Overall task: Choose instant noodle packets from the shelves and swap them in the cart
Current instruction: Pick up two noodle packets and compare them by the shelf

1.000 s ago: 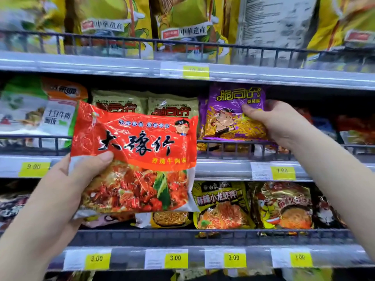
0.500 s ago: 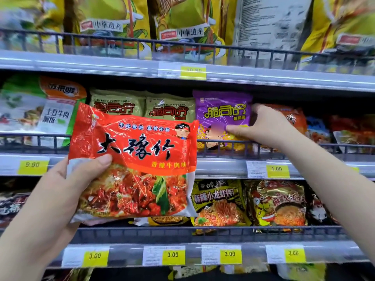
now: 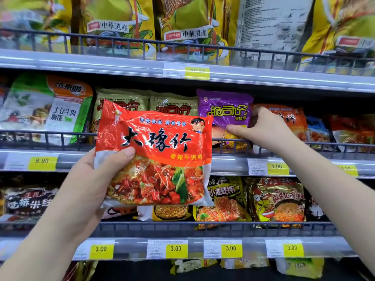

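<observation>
At the noodle shelf point(image 3: 129, 159), I am gripping a red packet point(image 3: 156, 157) in my left hand point(image 3: 97, 177) and closing my right-hand fingers point(image 3: 236, 129) on a purple packet point(image 3: 224, 110) in its rack, with no cart showing and the swap seemingly still ahead.

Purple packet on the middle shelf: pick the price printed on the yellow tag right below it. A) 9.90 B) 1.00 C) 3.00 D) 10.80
B: the yellow tag on the shelf rail under the purple packet, which the right hand is gripping, reads 1.00; the 9.90 tag sits far to the left.
</observation>
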